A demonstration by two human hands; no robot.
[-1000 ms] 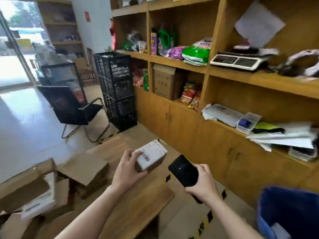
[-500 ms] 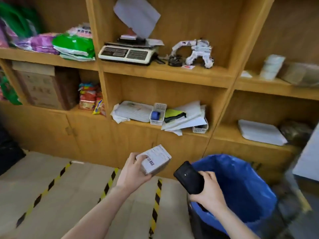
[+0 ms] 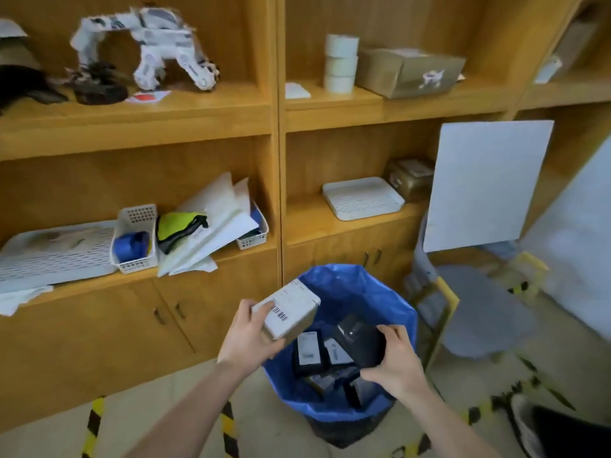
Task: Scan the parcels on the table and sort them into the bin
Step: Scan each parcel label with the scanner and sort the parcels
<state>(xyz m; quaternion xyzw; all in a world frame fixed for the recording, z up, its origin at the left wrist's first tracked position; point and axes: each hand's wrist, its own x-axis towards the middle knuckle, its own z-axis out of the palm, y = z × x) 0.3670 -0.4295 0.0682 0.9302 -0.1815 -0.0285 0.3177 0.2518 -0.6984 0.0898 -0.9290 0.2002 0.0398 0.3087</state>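
My left hand [image 3: 246, 338] grips a small white parcel [image 3: 289, 309] with a barcode label on top, holding it over the left rim of the bin [image 3: 357, 282], which is lined with a blue bag. My right hand [image 3: 395, 358] grips a black handheld scanner [image 3: 358, 338] above the bin's opening. Several dark parcels with white labels [image 3: 309, 350] lie at the bottom of the bin. The table is out of view.
Wooden shelving and cabinets [image 3: 277, 180] stand right behind the bin. A grey chair [image 3: 476, 312] with a white board [image 3: 486, 183] leaning above it is to the right. Yellow-black tape [image 3: 228, 424] marks the floor. A dark object [image 3: 562, 431] sits at the lower right.
My view has swung right, away from the table and toward the bin. Both hands, with the parcel and scanner, now hang over the bin's opening.
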